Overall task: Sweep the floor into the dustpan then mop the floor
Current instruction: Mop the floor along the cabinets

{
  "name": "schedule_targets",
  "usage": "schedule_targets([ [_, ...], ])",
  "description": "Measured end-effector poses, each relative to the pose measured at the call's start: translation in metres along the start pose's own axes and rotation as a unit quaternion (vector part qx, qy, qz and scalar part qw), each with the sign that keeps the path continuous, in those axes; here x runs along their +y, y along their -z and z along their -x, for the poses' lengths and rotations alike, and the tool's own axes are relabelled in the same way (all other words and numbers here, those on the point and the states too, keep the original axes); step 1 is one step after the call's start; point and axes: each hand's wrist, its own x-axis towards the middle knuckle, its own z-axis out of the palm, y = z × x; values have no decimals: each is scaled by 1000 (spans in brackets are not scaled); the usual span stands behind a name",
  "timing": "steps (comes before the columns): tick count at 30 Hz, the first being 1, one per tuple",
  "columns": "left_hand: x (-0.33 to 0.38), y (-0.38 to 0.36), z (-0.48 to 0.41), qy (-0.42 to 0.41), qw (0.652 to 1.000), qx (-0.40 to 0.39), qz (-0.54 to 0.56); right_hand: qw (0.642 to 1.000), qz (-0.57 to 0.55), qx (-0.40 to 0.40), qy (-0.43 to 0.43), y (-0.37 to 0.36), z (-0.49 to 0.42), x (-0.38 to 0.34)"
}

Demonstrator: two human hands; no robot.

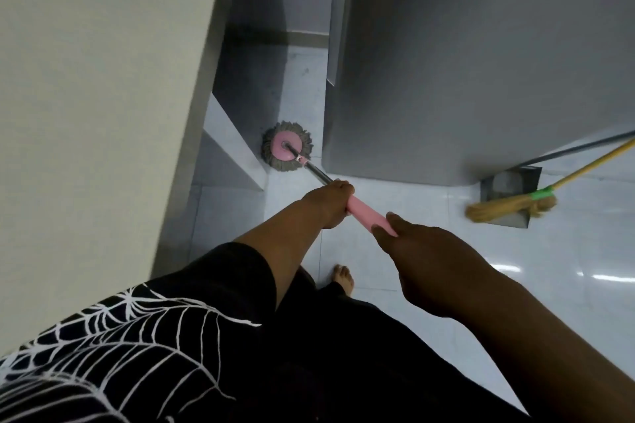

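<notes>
A round mop head (287, 146) with grey strands and a pink disc rests on the pale tiled floor (567, 244) in a narrow gap between walls. Its metal pole runs down to a pink handle grip (367, 215). My left hand (329, 203) is closed around the upper end of the pink grip. My right hand (433, 264) holds the lower end of that grip. At the right, a straw broom (508, 208) with a yellow stick and green band lies across a grey dustpan (512, 182) standing by the wall.
A cream wall (103, 96) fills the left side, with a low grey ledge (230, 151) at its foot beside the mop head. A grey wall or cabinet (464, 62) rises on the right. My bare foot (343, 278) stands on the tiles.
</notes>
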Motion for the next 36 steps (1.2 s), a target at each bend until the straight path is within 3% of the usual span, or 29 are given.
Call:
schedule_targets([
  [9,-21,38,-22,-6,999,24,24,999,-3,-9,33,46,-35,25],
  [18,-107,94,-50,11,997,61,47,999,-19,1,44,99,-128,6],
  [26,-183,143,-84,63,998,15,17,999,2,28,34,117,-220,-25],
  [36,-149,107,-66,62,997,-2,39,1000,0,20,11,88,-173,-20],
])
